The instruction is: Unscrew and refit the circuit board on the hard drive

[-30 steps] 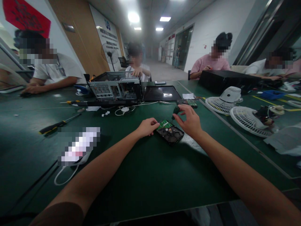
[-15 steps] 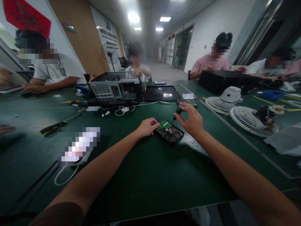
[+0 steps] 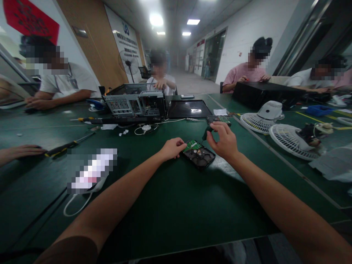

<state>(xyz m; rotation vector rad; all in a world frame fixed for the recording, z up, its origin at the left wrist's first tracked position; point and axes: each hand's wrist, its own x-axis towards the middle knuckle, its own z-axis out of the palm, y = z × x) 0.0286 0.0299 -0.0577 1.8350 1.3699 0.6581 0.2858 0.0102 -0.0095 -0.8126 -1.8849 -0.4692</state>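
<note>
A hard drive (image 3: 202, 157) lies on the green table with its circuit board side up. My left hand (image 3: 173, 148) is closed on the drive's left corner, thumb and fingers pinching its edge. In my right hand (image 3: 225, 140) is a small dark green screwdriver (image 3: 206, 132), held upright between thumb and fingers. Its thin shaft points down at the far edge of the circuit board; whether the tip sits in a screw is too small to tell.
An opened computer case (image 3: 132, 104) and a black panel (image 3: 189, 109) stand at the back. Another drive (image 3: 218, 120) lies beyond my right hand. Fan parts (image 3: 291, 141) are on the right. To the left are a phone (image 3: 93, 170), a yellow-black screwdriver (image 3: 63, 148) and a co-worker's hand (image 3: 27, 151).
My right hand has turned slightly round the screwdriver, its fingers shifting on the handle. At the left, a co-worker's hand has reached in to the yellow-black screwdriver. The drive has stayed put.
</note>
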